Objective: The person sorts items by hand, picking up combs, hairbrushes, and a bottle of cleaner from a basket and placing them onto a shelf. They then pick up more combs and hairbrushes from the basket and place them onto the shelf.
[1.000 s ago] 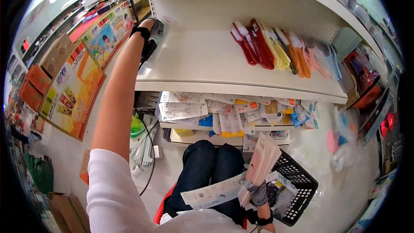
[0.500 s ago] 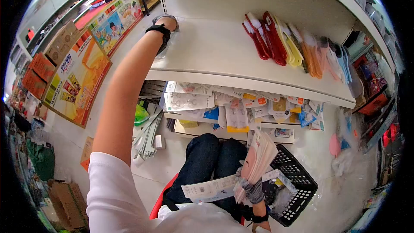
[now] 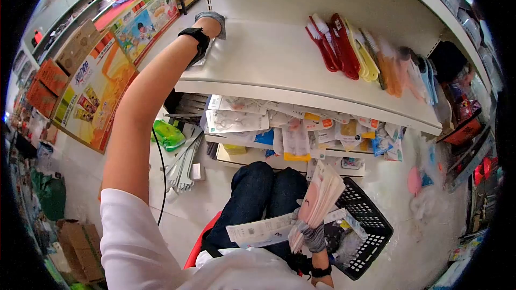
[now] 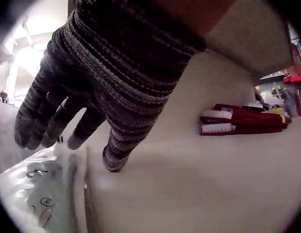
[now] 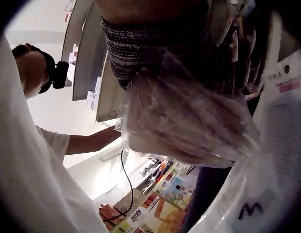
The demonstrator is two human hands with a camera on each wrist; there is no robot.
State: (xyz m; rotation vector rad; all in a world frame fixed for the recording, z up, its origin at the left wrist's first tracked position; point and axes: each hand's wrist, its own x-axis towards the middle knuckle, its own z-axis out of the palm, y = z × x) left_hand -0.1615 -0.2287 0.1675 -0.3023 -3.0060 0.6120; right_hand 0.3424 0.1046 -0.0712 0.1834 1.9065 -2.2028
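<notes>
Handling, left end of shelf: I'd judge the job here is laying or squaring the clear packet (image 4: 38, 189) on the shelf (image 3: 258, 56). Best done with flat fingers and light pressure, since slick film would likely slide or crease under a hard push.
Watch for: the shelf's end, where an overreach might tip the packet off; the red brushes (image 3: 336, 45) sit well apart, toward the other end.
Handling, pink stack: hold it low and snug, I'd say, as loose sleeves could fan out.
Left hand (image 4: 109, 77): gloved, palm down above the shelf, fingers straight and apart, gripping nothing. Fingertips at the packet's near edge; contact, cannot tell.
Left arm: long reach forward, elbow only slightly bent.
Right hand (image 3: 314, 238): gloved, low by my lap, clamped round the lower part of the pink packets (image 3: 320, 196), which tilt upward beside the black basket (image 3: 380, 216).
Right arm: drawn in close, forearm short of the basket.
</notes>
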